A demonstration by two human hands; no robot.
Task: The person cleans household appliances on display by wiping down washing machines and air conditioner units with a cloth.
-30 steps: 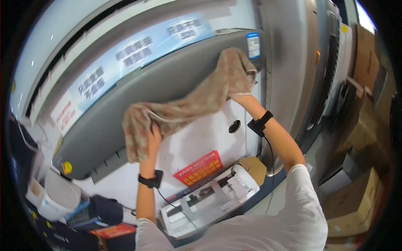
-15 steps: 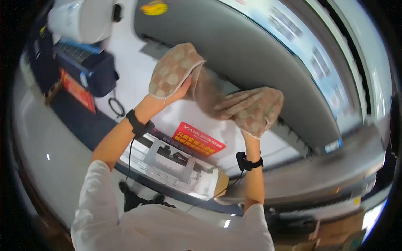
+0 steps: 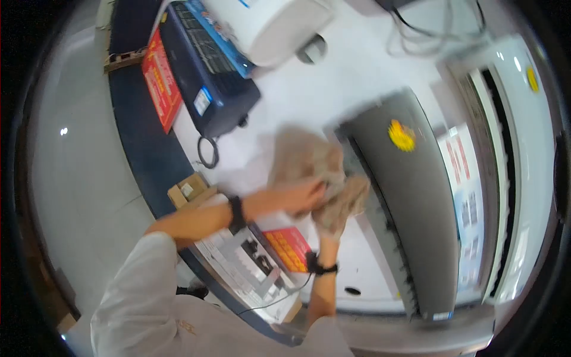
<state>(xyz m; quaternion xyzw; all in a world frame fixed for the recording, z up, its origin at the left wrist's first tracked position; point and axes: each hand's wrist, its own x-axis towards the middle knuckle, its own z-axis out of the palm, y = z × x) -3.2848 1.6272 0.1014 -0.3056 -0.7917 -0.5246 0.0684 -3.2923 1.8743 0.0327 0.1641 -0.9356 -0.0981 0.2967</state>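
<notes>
While the cloth (image 3: 324,163) is bunched between my hands at the white tabletop (image 3: 297,95), just beside the grey unit (image 3: 410,196), I should gather its slack into an even pad. My left hand (image 3: 297,197) pinches the fabric, blurred as it is; my right hand (image 3: 329,239) is mostly covered, so I can't tell how its fingers stand. Loose corners could snag on the dark tabs (image 3: 389,226) along the unit's edge, so tucking them in seems wise.
</notes>
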